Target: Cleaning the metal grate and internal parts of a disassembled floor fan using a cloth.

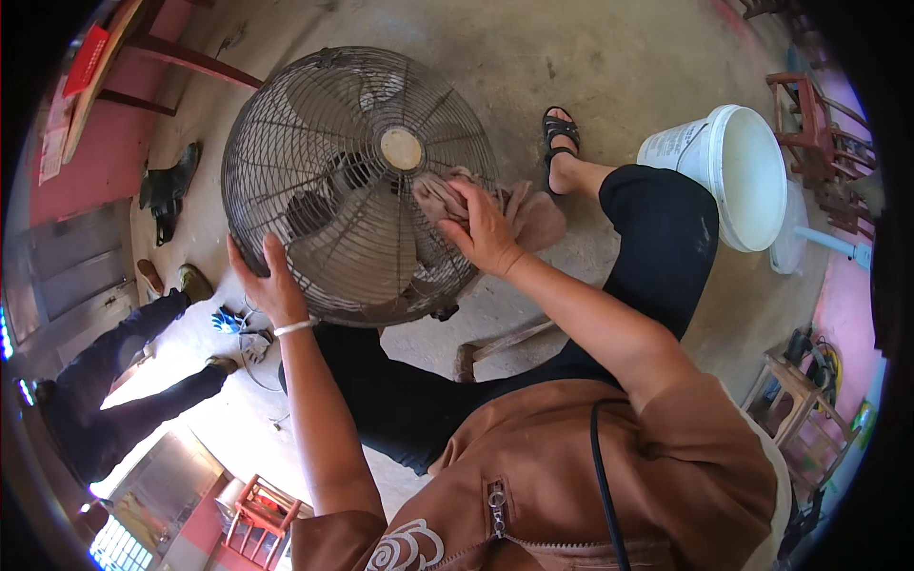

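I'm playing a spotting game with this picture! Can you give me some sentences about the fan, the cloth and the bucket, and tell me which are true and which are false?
1. The right hand presses a cloth against the fan. True.
2. The left hand is holding the white bucket. False: it grips the fan's wire guard at its lower left edge; the bucket stands apart on the floor.
3. The fan's guard looks dusty and brownish. True.
4. The cloth is bright blue. False: it is a dull pinkish brown.
5. The person wears a black sandal. True.
6. The bucket lies under the fan. False: it sits to the right, beyond the person's knee.
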Tool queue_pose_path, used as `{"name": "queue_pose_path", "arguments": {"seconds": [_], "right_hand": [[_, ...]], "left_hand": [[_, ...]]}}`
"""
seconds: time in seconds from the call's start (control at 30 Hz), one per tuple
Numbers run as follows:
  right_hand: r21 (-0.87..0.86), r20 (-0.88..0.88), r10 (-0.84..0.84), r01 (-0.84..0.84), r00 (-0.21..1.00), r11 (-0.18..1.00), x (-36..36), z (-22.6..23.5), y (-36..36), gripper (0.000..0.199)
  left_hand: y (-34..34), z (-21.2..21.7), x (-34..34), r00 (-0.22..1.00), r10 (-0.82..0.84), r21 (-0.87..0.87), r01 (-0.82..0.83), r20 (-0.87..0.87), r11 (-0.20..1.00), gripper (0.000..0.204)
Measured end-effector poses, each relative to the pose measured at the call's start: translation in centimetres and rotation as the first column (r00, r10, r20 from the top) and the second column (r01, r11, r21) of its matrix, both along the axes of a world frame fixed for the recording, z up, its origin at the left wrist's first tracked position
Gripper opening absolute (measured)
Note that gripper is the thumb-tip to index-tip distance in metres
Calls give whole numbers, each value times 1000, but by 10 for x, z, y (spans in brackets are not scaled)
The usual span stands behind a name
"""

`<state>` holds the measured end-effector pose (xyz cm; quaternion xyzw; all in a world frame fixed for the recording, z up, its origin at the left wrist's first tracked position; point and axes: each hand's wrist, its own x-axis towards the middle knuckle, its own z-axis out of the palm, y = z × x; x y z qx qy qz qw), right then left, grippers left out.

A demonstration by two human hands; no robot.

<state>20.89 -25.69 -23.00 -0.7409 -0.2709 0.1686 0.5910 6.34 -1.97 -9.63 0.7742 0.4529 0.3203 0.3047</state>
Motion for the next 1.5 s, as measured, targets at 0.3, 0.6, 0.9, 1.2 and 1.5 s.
{"name": "queue_pose_path", "arguments": {"seconds": [0.3, 0.6, 0.9, 1.2, 1.5], "right_hand": [[-91, 427, -274, 343, 861, 935, 151, -77, 97, 46], [-197, 225, -164, 210, 960, 958, 53, -75, 7, 37], [-154, 260, -123, 166, 958, 974, 165, -72, 89, 34], [-146, 201, -47, 78, 979, 986, 123, -70, 37, 34], [-179, 253, 74, -29, 965, 983, 180, -52, 96, 36]], "left_hand": [[3, -11, 9, 996, -46, -33, 49, 71, 998, 70], [7, -3, -10, 1000, -4, 2, 4, -17, 1000, 69], [-1, -2, 10, 999, -41, -43, 42, 28, 998, 71], [2, -4, -8, 999, -23, -43, 24, 22, 999, 75], [-3, 1, 2, 1000, -26, -35, 25, -15, 999, 77]]}}
